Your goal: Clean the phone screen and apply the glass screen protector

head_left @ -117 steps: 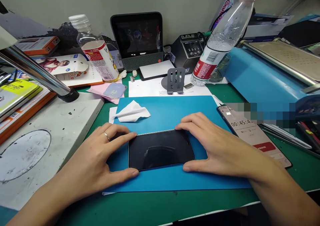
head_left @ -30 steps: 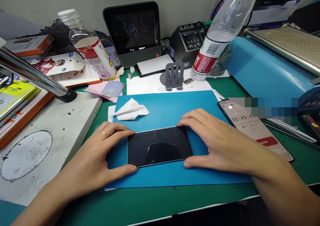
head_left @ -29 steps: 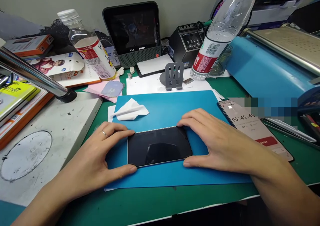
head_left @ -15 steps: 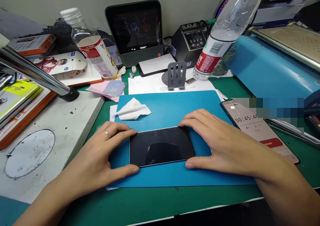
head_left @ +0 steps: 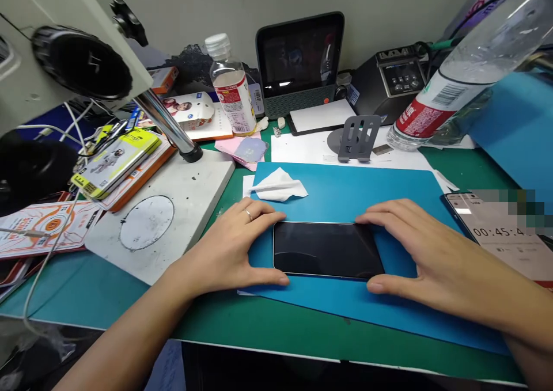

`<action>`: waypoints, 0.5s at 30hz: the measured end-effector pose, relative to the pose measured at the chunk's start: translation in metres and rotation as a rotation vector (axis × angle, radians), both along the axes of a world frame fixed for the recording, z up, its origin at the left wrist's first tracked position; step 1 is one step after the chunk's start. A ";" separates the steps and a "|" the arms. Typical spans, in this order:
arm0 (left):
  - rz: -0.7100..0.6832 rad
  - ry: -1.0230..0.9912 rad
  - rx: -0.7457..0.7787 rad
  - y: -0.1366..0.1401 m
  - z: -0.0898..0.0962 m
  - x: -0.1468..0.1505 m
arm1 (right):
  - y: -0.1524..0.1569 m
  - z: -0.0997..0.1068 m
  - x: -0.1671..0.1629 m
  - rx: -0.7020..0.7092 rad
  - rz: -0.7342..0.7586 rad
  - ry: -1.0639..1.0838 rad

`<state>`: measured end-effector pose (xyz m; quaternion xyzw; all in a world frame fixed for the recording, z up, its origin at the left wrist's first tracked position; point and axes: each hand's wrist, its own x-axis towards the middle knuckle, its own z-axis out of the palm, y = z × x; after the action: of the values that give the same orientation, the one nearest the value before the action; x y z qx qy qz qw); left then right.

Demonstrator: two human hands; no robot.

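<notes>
Left hand (head_left: 231, 250) and right hand (head_left: 427, 255) grip the smartphone (head_left: 326, 250) by its edges — the timer phone (head_left: 505, 247) is cut off, last digit unreadable.

From your head, the single camera looked forward and down across the desk (head_left: 276, 325), close above your left hand (head_left: 235, 250) and right hand (head_left: 427, 255), and reached the wall (head_left: 207, 5) behind.

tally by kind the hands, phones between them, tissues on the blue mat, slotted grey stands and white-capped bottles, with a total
Hands: 2, the left hand and the right hand
Phone between them: 1
Tissue: 1
Stand: 1
White-capped bottle: 1
Total: 6
</notes>
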<state>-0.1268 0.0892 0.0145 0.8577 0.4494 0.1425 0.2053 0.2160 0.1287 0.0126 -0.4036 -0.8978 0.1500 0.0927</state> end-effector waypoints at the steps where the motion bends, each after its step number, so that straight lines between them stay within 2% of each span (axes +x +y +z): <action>1: 0.000 -0.004 0.003 0.000 0.000 0.000 | 0.000 0.000 0.000 -0.014 -0.002 0.002; 5: 0.029 -0.046 0.052 -0.001 0.002 0.000 | 0.002 0.007 -0.005 -0.071 -0.051 0.009; 9: 0.136 -0.068 0.207 0.004 0.016 0.002 | 0.012 0.029 -0.024 -0.038 -0.064 -0.050; 12: 0.191 0.092 0.296 0.019 0.035 0.012 | 0.027 0.044 -0.046 0.027 0.012 -0.113; 15: 0.165 0.273 0.260 0.037 0.045 0.027 | 0.040 0.045 -0.064 0.122 0.034 -0.139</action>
<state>-0.0997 0.1267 0.0592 0.8485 0.5197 0.0983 0.0176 0.1520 0.1692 0.0579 -0.3911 -0.9163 0.0683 0.0520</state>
